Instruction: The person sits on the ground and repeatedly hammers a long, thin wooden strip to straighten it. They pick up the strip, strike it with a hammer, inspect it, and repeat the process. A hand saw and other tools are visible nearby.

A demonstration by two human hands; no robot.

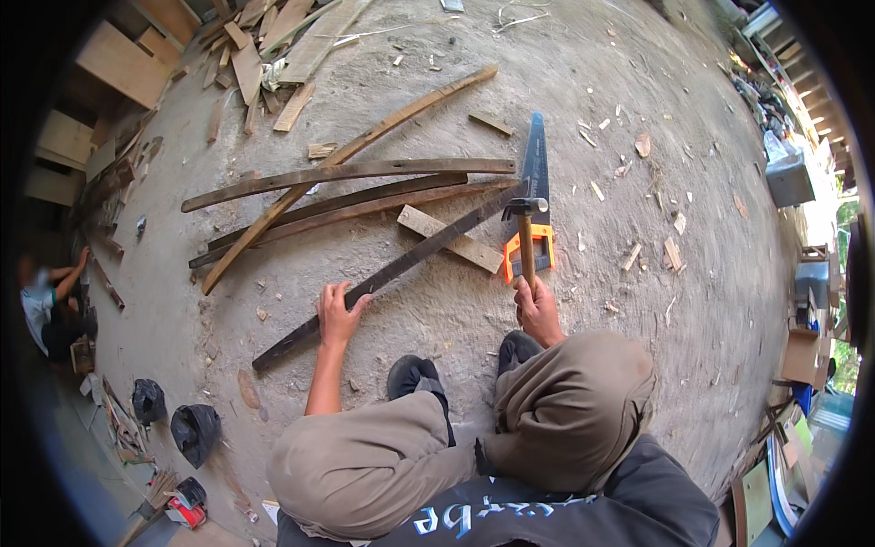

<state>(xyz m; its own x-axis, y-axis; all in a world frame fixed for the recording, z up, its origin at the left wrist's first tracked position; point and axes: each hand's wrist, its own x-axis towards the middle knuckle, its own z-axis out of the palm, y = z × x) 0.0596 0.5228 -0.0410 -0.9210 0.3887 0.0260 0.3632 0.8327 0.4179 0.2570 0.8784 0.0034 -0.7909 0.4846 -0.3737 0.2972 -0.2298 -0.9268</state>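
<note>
A long dark stick (392, 273) lies across a short board (478, 253). A hammer (527, 246) is in the right hand's (540, 312) grip — maybe touching the stick. The left hand (339, 317) holds the stick — likely steadying; the next move needs careful aim.

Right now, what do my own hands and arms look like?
Your left hand and right hand wear no gloves. No sleeve, watch or band shows on your left forearm or right wrist. Any rings would be too small to tell.
</note>
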